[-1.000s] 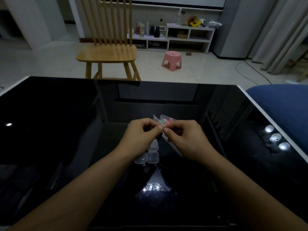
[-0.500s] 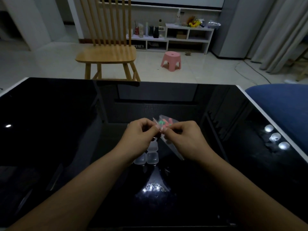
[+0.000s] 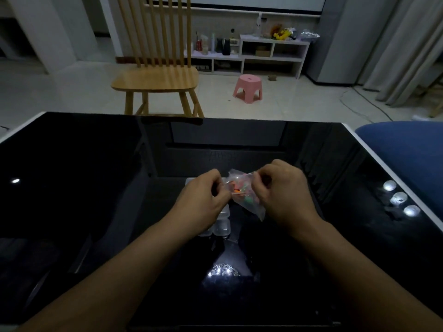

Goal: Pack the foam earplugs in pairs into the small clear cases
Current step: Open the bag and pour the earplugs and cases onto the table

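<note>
A small clear plastic bag [image 3: 249,202] with several coloured foam earplugs [image 3: 239,191] inside hangs above the middle of the black glass table [image 3: 72,176]. My left hand [image 3: 203,200] pinches its left edge and my right hand [image 3: 285,195] pinches its top right edge, and the bag's mouth is spread between them. Under my left hand several small clear cases [image 3: 221,227] lie on the table, partly hidden by the hand and the bag.
A wooden chair [image 3: 155,80] stands just beyond the table's far edge, with a pink stool [image 3: 248,88] further back on the floor. A blue cushion [image 3: 407,154] lies off the table's right edge. Bright lamp reflections [image 3: 398,198] sit near the right edge.
My hands have drawn apart, the right one moving right and up, and the bag between them is pulled wider. The view has shifted slightly.
</note>
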